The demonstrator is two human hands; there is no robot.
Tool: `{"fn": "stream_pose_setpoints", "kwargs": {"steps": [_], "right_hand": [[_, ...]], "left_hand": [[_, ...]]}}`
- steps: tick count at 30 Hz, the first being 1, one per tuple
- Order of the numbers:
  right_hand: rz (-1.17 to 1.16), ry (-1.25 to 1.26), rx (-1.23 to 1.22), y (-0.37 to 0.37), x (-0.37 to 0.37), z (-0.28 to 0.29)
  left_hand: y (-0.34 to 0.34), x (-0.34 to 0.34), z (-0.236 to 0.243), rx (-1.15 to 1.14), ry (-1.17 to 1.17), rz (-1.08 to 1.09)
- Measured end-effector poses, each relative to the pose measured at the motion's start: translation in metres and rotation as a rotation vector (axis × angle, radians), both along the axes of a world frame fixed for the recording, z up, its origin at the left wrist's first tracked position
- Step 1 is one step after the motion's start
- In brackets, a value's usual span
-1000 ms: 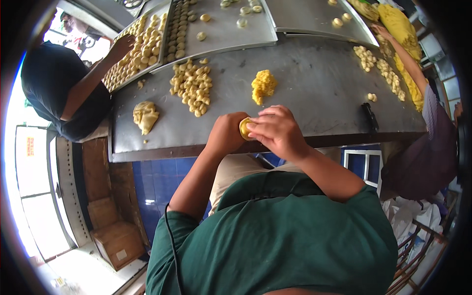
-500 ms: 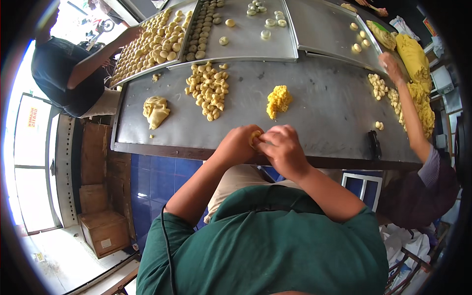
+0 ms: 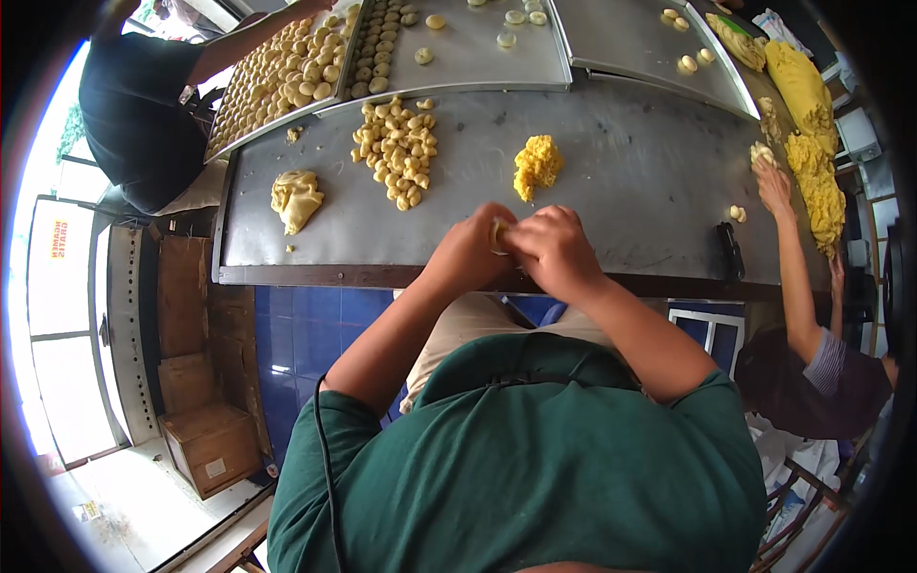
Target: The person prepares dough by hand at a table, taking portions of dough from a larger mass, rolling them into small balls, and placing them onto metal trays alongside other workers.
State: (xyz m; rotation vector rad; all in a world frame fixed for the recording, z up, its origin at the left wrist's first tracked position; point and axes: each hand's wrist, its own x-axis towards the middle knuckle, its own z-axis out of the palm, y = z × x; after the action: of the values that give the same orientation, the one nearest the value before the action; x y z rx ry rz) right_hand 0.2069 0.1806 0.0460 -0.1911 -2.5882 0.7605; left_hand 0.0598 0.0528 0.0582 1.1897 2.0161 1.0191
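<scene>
Both my hands meet above the front edge of the metal table (image 3: 630,229). My left hand (image 3: 470,246) is closed round a small yellowish dough piece (image 3: 498,237), mostly hidden by my fingers. My right hand (image 3: 557,246) has its bent fingers pressed onto the same piece. Beyond them lie a crumbly bright yellow mound (image 3: 537,167) and a pile of small dough lumps (image 3: 394,151). Farther left sits a soft pale dough mass (image 3: 296,201).
Trays of dough balls (image 3: 287,72) line the back. One co-worker (image 3: 134,115) works left; another's hand (image 3: 774,188) reaches small lumps at right, beside yellow dough (image 3: 812,181). A black tool (image 3: 728,250) lies near the right edge. A wooden box (image 3: 210,449) stands below left.
My hands stay together on the piece, the right fingers curling further over it. The right co-worker's hand has moved down to the lumps; the left co-worker's arm has shifted. The view has shifted slightly.
</scene>
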Motion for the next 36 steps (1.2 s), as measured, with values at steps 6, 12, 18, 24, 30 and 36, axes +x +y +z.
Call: {"fn": "stream_pose_setpoints", "kwargs": {"steps": [6, 12, 18, 24, 30, 36], "right_hand": [[0.008, 0.014, -0.016, -0.013, 0.006, 0.001], [0.024, 0.009, -0.098, 0.000, -0.007, -0.008], [-0.147, 0.084, -0.459, -0.013, -0.003, -0.001], [-0.185, 0.064, -0.248, 0.000, -0.009, 0.006], [-0.164, 0.116, -1.736, -0.002, -0.013, -0.015], [-0.061, 0.159, -1.777, -0.025, -0.019, -0.003]], "left_hand": [[-0.003, -0.006, -0.001, -0.083, 0.153, -0.108], [-0.004, 0.000, -0.007, 0.067, 0.148, -0.082], [0.001, 0.006, -0.020, 0.056, -0.101, 0.068], [0.006, 0.005, 0.005, 0.001, 0.108, -0.116], [0.012, -0.004, -0.006, 0.329, -0.053, -0.039], [0.016, 0.008, -0.019, 0.634, -0.328, 0.032]]}}
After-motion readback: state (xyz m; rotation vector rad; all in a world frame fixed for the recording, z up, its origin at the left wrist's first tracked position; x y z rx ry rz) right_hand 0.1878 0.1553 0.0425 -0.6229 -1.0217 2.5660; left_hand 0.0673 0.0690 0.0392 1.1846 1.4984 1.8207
